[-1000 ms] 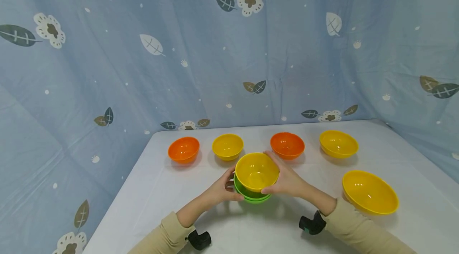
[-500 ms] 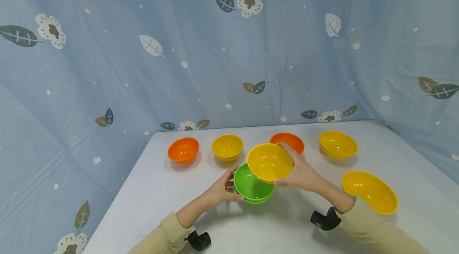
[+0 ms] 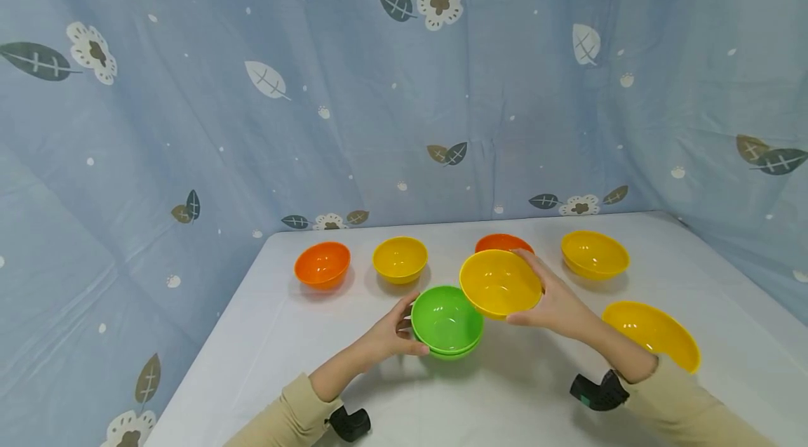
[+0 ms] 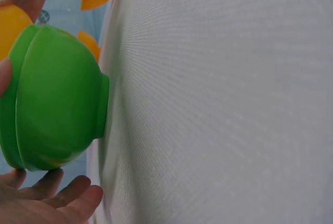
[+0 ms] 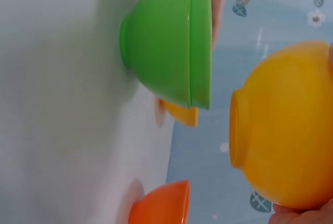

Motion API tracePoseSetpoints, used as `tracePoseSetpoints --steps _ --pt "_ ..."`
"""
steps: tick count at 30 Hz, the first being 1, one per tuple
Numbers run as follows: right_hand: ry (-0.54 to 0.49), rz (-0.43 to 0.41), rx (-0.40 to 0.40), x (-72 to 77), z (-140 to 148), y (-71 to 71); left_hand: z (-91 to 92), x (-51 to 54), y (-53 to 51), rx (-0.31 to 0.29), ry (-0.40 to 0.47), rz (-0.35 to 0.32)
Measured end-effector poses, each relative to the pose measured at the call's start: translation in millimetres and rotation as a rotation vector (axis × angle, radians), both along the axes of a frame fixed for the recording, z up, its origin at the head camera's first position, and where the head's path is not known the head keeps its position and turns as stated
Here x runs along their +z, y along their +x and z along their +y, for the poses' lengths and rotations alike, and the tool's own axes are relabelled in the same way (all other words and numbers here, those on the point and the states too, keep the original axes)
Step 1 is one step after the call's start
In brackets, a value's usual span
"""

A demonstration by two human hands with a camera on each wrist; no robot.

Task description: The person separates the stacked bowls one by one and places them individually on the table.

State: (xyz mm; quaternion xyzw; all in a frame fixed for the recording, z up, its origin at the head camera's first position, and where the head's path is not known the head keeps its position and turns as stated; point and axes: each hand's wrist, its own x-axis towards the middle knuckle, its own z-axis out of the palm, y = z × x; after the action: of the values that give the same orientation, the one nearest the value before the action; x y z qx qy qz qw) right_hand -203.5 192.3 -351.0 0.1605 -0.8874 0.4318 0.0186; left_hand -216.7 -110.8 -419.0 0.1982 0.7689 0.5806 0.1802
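Note:
Two nested green bowls (image 3: 447, 321) stand upright at the middle of the white table. My left hand (image 3: 386, 336) grips them from the left, thumb near the front and fingers around the far side; in the left wrist view the fingertips (image 4: 52, 178) touch the green wall. My right hand (image 3: 560, 303) holds a yellow bowl (image 3: 500, 284) by its right side, thumb at the front and fingers behind. This bowl hangs in the air, above and right of the green pair, its foot apart from them in the right wrist view. It partly hides an orange bowl (image 3: 503, 242).
Along the back of the table (image 3: 379, 405) stand another orange bowl (image 3: 322, 265), a small yellow bowl (image 3: 400, 259) and a wider yellow bowl (image 3: 595, 255). A large yellow bowl (image 3: 650, 335) sits at the right, partly behind my right forearm. A patterned blue curtain (image 3: 353, 82) hangs behind.
The yellow bowl in my right hand has risen out of the green bowls and moved right. My left hand has stayed at the green bowls.

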Motion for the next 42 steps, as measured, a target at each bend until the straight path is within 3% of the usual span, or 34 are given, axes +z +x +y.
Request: tracePoseSetpoints --steps 18,26,42 --pt "0.039 -0.069 -0.088 -17.6 17 9.1 -1.3 0.6 0.7 -0.015 0.003 -0.003" --pt "0.047 -0.086 -0.077 -31.2 20 11.5 -1.2 1.1 1.2 -0.016 0.001 -0.002" --pt "0.064 -0.147 -0.064 -41.5 29 16.2 -1.4 3.3 1.4 -0.016 0.006 -0.018"
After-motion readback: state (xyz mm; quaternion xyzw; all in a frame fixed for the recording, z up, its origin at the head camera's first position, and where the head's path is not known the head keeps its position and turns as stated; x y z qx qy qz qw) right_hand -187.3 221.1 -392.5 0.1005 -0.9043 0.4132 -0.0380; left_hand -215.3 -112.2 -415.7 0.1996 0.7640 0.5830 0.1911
